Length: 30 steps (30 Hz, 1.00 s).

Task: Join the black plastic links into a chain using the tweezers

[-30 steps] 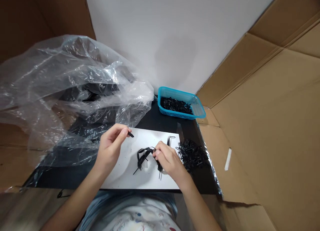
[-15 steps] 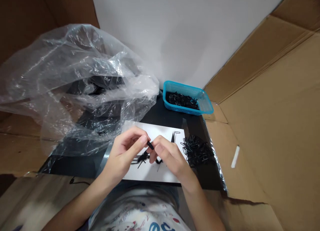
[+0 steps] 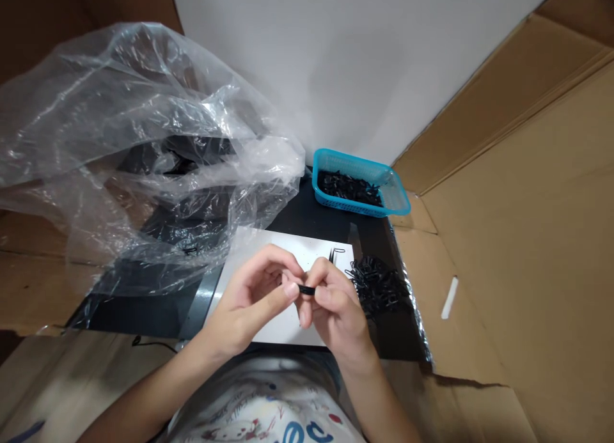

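A short black bar-shaped piece (image 3: 307, 290) is held level between my two hands, above a white sheet (image 3: 259, 238). My left hand (image 3: 252, 299) pinches its left end between thumb and fingers. At the other end, my right hand (image 3: 339, 302) has its thumb and forefinger closed on the same piece. The exact kind of piece is too small to make out. Behind my right hand, a thin black loop (image 3: 339, 250) and a dark pointed tool (image 3: 332, 256) lie near the sheet's far right corner. Part of the sheet is hidden under my hands.
Right of the sheet lies a heap of black loops (image 3: 378, 286) on the black tabletop (image 3: 297, 216). A blue basket (image 3: 403, 203) holding small black pieces stands at the back. Crumpled clear plastic (image 3: 158, 123) covers the left. Cardboard walls (image 3: 518, 194) flank the table.
The black piece has turned from slanting to level and shifted a little right and down. Both hands still hold it. Dark pieces seen below my hands earlier are now out of sight.
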Available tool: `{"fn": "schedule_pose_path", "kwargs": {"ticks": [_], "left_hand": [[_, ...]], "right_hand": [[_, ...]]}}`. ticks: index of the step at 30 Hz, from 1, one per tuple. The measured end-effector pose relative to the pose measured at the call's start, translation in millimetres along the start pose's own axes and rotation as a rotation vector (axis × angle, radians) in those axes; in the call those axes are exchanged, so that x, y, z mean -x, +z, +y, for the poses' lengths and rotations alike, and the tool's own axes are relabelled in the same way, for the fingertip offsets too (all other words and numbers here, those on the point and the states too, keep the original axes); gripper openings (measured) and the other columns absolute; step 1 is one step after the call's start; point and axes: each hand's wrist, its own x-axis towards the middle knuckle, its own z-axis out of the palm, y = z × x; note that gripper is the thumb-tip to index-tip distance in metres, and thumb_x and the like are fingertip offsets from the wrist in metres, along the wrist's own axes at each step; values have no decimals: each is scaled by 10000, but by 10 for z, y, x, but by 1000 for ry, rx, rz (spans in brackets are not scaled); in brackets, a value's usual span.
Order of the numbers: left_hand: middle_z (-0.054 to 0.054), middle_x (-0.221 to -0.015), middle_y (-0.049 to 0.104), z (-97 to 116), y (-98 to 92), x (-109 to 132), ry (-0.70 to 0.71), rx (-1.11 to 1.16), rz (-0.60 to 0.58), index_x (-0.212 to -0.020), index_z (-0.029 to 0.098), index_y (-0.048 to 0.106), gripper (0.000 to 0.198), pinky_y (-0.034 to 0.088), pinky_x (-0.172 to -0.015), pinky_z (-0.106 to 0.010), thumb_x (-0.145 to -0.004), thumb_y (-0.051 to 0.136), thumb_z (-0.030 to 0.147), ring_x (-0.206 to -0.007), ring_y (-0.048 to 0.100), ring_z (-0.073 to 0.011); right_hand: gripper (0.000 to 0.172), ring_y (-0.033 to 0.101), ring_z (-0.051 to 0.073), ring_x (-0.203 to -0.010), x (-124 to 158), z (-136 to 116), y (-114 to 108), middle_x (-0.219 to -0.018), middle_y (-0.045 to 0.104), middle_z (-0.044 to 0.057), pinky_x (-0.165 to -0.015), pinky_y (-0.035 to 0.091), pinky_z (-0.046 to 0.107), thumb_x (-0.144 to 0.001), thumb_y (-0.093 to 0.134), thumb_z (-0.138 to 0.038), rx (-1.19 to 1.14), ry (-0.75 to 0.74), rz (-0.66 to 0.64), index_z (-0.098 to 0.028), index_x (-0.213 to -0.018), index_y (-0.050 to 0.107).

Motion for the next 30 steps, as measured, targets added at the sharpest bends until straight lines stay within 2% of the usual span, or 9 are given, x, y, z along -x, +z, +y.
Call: {"fn": "schedule_pose_path", "kwargs": {"ticks": [3, 5, 10, 11, 15, 17, 22, 25, 30], "left_hand": [[16, -752, 525, -52, -28, -10, -43, 31, 17, -959, 228, 587, 88, 421, -638, -167, -886, 630, 252, -689, 535, -85], [10, -768, 538, -64, -70, -12, -56, 28, 67, -970, 233, 607, 153, 407, -645, -149, -853, 670, 308, -718, 510, -89], [-4, -769, 544, -10, -215, -12, -59, -47, 223, -889, 220, 658, 235, 391, -672, -127, -774, 723, 414, -746, 474, -104], [-4, -765, 541, 7, -241, -13, -63, -63, 244, -875, 221, 657, 236, 389, -662, -132, -768, 724, 421, -738, 470, -108], [-8, -775, 549, 53, -341, 0, -42, -162, 300, -861, 221, 646, 252, 387, -649, -144, -773, 712, 448, -740, 471, -118], [-8, -754, 552, 44, -409, 33, 8, -218, 332, -880, 215, 641, 259, 393, -647, -148, -801, 684, 458, -727, 479, -116], [39, -537, 470, -69, -620, 172, 38, -351, 357, -941, 213, 578, 151, 328, -496, -182, -910, 564, 360, -506, 428, -100], [15, -676, 546, -155, -715, 221, 49, -556, 258, -969, 201, 558, 149, 383, -578, -202, -888, 585, 323, -618, 508, -119], [-43, -887, 579, -317, -758, 235, -12, -1054, -10, -992, 171, 555, 193, 393, -749, -289, -905, 496, 333, -833, 539, -188]], "right_hand": [[85, 507, 123, -464, 37, -12, -19, -490, 567, -41, -570, 417, 275, -769, 509, -271, 148, -33, 25, -206, -715, 519], [39, 540, 135, -514, 44, -117, -62, -546, 580, -34, -556, 411, 273, -783, 490, -227, 376, -205, 175, -213, -752, 509], [113, 486, 149, -522, -209, -795, -358, -610, 475, -46, -593, 396, 326, -732, 460, -155, 823, -1371, 883, -244, -802, 455], [104, 492, 148, -544, -290, -952, -446, -648, 473, -40, -629, 406, 341, -736, 474, -158, 867, -1471, 969, -241, -794, 451], [229, 556, 192, -831, -464, -1318, -778, -898, 548, 38, -776, 440, 369, -747, 618, -305, 1245, -909, 872, -213, -921, 500], [192, 553, 184, -840, -426, -1276, -875, -904, 565, 42, -778, 439, 351, -810, 571, -350, 1282, -825, 870, -204, -926, 525], [177, 542, 198, -799, -255, -758, -940, -816, 574, 33, -767, 439, 358, -873, 469, -361, 1577, -350, 482, -207, -822, 540], [147, 523, 243, -898, -203, -347, -916, -887, 569, 55, -829, 431, 422, -874, 471, -329, 1775, -20, 199, -212, -865, 559], [266, 449, 263, -1064, -125, 184, -753, -1138, 468, 79, -940, 414, 467, -869, 508, -277, 1869, 63, -129, -300, -1130, 555]]}}
